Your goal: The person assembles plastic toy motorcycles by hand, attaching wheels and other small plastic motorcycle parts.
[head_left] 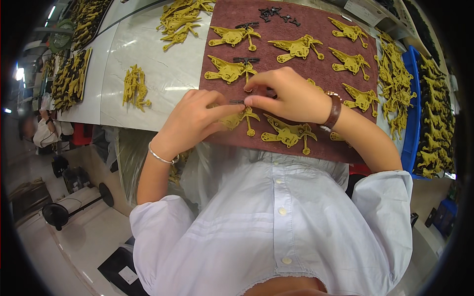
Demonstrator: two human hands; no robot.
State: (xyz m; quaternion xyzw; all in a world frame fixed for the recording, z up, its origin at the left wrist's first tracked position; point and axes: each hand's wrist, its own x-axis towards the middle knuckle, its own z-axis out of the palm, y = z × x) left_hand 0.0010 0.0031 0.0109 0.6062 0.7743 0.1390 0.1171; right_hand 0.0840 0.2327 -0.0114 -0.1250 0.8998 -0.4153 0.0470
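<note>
Head view. The part being handled is a yellow part [233, 120], flat, with an elongated body and a thin curved arm ending in a round eyelet; much of it is covered by the hands. It is located by the near left corner of the dark red mat [306, 22]. A small dark piece [237, 101] is seen at its far side, beside the fingertips.

The left hand [193, 117] is laid over the yellow part, index finger extended and thumb beneath; whether it is gripped cannot be told. The right hand [289, 94] is bent inward, thumb and index tips narrowly spaced at the dark piece; a firm hold cannot be confirmed.

Similar yellow parts are spread over the mat; two along its left edge are matched with dark pieces. Loose dark parts [269, 14] are placed near the mat's far edge. The mat is laid on a pale, glossy counter [168, 84]. Yellow stacks are noted beyond the mat's left edge, and a heap [395, 79] along its right edge, next to a blue bin [411, 113]. Another person [45, 130] is seen at far left, above a pale floor [79, 246].
</note>
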